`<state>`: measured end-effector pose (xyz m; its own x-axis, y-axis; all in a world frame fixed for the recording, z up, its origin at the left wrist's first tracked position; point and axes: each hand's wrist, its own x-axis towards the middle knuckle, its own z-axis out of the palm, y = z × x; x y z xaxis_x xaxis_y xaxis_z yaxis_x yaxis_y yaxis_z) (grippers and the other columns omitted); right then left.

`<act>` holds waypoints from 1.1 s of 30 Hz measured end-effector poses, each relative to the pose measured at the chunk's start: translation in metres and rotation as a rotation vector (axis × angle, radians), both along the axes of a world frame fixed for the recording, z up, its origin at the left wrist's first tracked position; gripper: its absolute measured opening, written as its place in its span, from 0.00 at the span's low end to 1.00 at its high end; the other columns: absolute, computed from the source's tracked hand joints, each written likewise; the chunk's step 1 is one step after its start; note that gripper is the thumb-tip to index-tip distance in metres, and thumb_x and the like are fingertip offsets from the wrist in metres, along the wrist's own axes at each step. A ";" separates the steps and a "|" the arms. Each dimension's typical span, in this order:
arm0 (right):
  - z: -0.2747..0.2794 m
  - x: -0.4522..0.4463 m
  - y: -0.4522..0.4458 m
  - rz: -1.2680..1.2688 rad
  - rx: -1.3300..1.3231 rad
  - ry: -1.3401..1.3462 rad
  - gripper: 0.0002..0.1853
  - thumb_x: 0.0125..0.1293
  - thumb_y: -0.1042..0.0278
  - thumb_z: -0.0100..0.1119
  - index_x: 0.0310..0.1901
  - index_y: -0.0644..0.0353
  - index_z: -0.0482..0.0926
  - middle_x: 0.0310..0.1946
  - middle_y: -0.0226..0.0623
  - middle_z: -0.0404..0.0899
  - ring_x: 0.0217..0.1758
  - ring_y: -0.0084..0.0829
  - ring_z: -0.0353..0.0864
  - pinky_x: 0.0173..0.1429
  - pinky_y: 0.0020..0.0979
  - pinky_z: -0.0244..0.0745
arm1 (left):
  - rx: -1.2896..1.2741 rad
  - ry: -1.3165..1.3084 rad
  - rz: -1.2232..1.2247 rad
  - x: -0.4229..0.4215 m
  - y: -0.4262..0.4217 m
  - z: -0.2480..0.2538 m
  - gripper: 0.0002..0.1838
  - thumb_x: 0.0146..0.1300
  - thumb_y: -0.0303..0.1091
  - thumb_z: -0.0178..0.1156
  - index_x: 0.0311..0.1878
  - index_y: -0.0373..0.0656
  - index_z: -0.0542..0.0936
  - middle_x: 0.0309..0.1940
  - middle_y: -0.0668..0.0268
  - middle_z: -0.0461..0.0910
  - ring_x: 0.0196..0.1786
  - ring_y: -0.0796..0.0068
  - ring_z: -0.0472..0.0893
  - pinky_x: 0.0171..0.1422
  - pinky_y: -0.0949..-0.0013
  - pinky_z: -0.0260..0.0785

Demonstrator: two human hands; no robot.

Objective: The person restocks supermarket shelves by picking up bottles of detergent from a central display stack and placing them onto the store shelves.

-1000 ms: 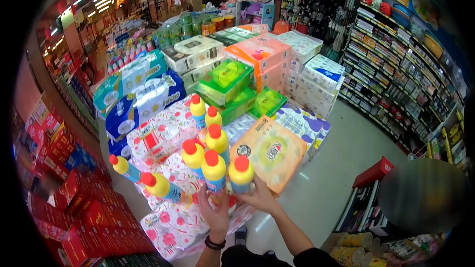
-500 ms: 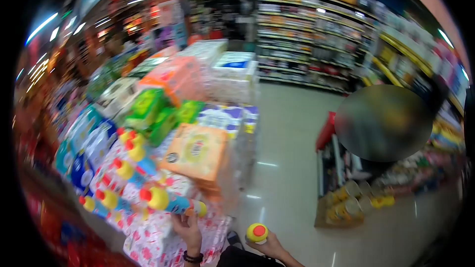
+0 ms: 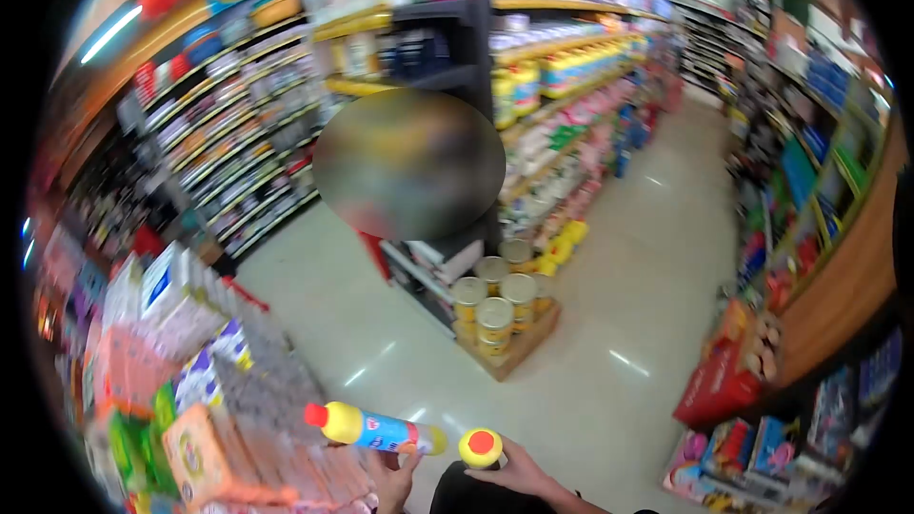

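My left hand is closed around the lower part of a yellow cleaner bottle with a blue label and a red cap. This bottle lies nearly level, its cap pointing left. A second cleaner bottle, also yellow with a red cap, is gripped in my right hand. Its cap faces up toward me, and most of its body is hidden beneath. The two bottles are close together but apart, in front of my body.
Stacked tissue packs stand at the lower left. Ahead is a shelf corner with several lidded tins on a low base. Shelves of yellow bottles line an aisle. Boxed goods and a red box sit at right.
My view has swung right, from the tissue display toward the aisle. The bottle in my left hand has come away from the other bottles on the display. My right hand still holds its bottle.
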<state>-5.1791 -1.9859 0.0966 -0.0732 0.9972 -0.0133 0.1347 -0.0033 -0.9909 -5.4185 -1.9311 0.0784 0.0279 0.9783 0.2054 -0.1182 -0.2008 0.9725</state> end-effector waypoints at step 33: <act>-0.013 0.725 0.246 -1.026 0.034 0.089 0.35 0.57 0.65 0.80 0.65 0.62 0.75 0.54 0.34 0.83 0.58 0.24 0.80 0.66 0.33 0.75 | -0.111 0.191 -1.194 0.826 0.393 -0.010 0.35 0.61 0.26 0.74 0.69 0.32 0.69 0.56 0.57 0.81 0.59 0.66 0.83 0.65 0.61 0.76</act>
<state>-4.4541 -1.7397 0.0838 0.8142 0.5802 -0.0201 0.0087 -0.0468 -0.9989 -4.5926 -1.5383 0.0684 0.9446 0.3278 0.0164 -0.0251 0.0223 0.9994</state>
